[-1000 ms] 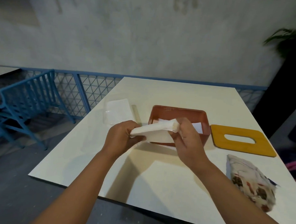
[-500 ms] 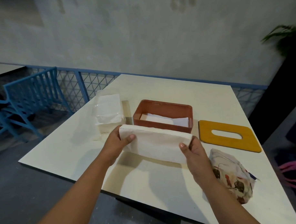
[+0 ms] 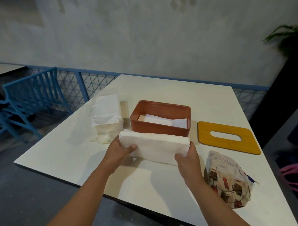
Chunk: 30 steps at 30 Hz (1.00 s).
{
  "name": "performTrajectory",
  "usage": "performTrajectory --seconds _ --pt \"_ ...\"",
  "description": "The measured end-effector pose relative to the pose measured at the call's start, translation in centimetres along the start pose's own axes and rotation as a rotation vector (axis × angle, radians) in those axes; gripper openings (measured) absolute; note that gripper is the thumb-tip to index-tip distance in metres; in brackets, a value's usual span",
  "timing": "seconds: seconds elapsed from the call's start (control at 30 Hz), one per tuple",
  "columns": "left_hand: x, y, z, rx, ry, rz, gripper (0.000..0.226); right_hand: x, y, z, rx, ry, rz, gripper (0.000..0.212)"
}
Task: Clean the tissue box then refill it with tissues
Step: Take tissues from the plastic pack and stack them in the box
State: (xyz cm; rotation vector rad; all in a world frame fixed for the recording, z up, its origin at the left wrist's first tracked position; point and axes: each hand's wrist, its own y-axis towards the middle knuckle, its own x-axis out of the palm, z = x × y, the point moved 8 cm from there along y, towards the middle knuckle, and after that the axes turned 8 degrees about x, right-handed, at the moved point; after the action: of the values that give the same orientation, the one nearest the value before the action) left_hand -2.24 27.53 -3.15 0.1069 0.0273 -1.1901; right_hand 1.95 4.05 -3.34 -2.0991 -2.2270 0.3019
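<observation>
A stack of white tissues (image 3: 154, 148) hangs just above the table, in front of the red-brown tissue box (image 3: 158, 128). My left hand (image 3: 119, 153) grips its left end and my right hand (image 3: 188, 159) grips its right end, thumbs on the near face. The box stands open with some white tissues lying flat inside. Its yellow lid (image 3: 227, 137), with an oval slot, lies flat to the right of the box. A clear plastic pack of tissues (image 3: 106, 118) stands left of the box.
A patterned cloth (image 3: 227, 179) lies bunched near the table's (image 3: 152, 184) front right. A blue chair (image 3: 25, 101) and a blue mesh railing stand to the left and behind. A dark planter is at the far right.
The tissue stack, held edge-up and narrow a second ago, is now turned with its broad face toward me and spread wide between both hands, lower in front of the box.
</observation>
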Motion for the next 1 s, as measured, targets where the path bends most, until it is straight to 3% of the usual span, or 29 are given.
performTrajectory --seconds 0.13,0.37,0.63,0.7,0.87,1.0 --pt "0.2 0.4 0.6 0.021 -0.052 -0.029 0.041 -0.4 0.2 -0.6 -0.034 -0.01 0.016 0.051" --pt "0.5 0.3 -1.2 -0.095 -0.002 -0.116 0.056 0.2 0.4 0.3 0.007 -0.022 -0.007 0.049" --pt "0.4 1.6 5.8 0.128 0.024 -0.065 0.052 -1.0 -1.4 -6.0 -0.188 0.032 0.084 0.041" --pt "0.5 2.4 8.5 0.177 0.083 -0.038 0.049 -1.7 -0.9 -8.2 -0.224 0.032 0.139 0.039" --pt "1.3 5.7 12.7 0.276 0.263 0.061 0.062 -2.7 2.2 -12.0 -0.206 -0.024 0.216 0.067" --pt "3.2 7.8 13.5 0.332 0.613 0.039 0.051 -2.3 5.0 -13.4 -0.163 -0.233 0.256 0.061"
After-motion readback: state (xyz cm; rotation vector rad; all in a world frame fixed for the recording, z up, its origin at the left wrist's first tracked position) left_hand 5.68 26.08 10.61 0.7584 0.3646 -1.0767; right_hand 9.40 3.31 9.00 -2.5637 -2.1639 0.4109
